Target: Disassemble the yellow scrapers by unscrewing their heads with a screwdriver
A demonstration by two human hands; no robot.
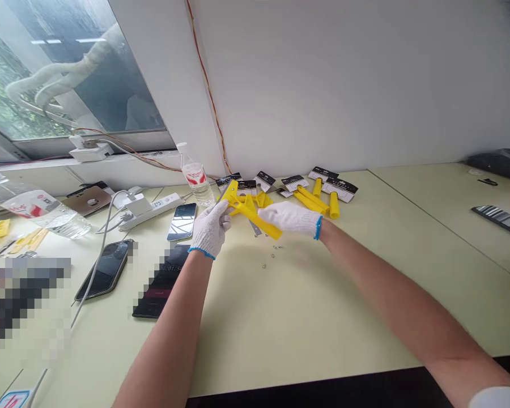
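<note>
A yellow plastic scraper (255,215), with a wide head and a round handle, is held above the table. My left hand (210,226), in a white knit glove with blue cuff, is closed on the head at its left side. My right hand (291,218), gloved the same way, has its fingers closed against the handle; some fingertips are hidden. Behind the scraper lie more yellow head parts (263,199), partly covered. Several small screws (273,255) are scattered on the table below the hands, near a thin metal strip (255,229).
Yellow handles (308,199) and black-and-white cards (340,188) lie along the wall. To the left are phones (182,221), a power strip (153,211) with cables, and water bottles (196,178). A dark striped object (501,221) lies at the right.
</note>
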